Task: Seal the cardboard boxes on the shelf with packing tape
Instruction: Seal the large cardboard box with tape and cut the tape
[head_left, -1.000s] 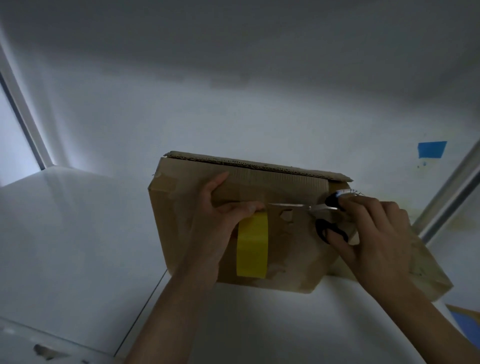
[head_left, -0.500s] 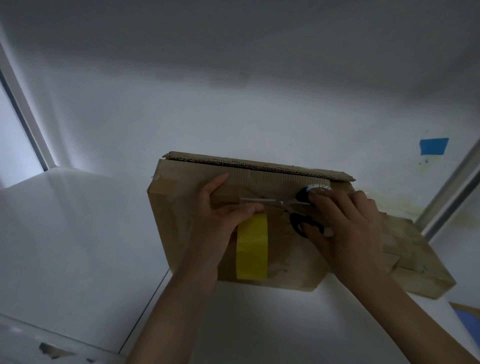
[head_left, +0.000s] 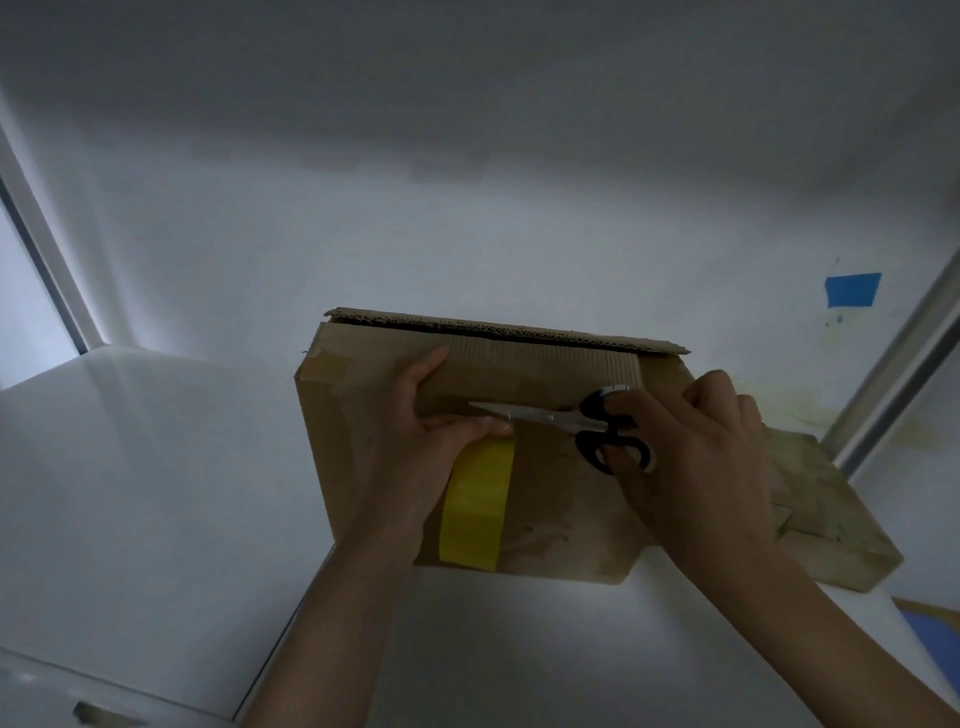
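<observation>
A brown cardboard box (head_left: 358, 415) stands on the white shelf (head_left: 156, 493), its top flap slightly raised. A strip of yellow packing tape (head_left: 475, 512) runs down its front face. My left hand (head_left: 431, 441) pinches the top end of the strip against the box. My right hand (head_left: 691, 457) grips black-handled scissors (head_left: 597, 431), fingers through the loops. The silver blades point left and reach the tape's top edge beside my left thumb.
A second, flatter cardboard box (head_left: 831, 509) lies behind my right hand on the shelf. A blue tape patch (head_left: 852, 290) is stuck on the white back wall. Metal shelf uprights (head_left: 904, 353) rise at right and far left.
My right hand has moved the scissors leftward, bringing the blades to the top of the yellow strip. My left hand stays on the tape.
</observation>
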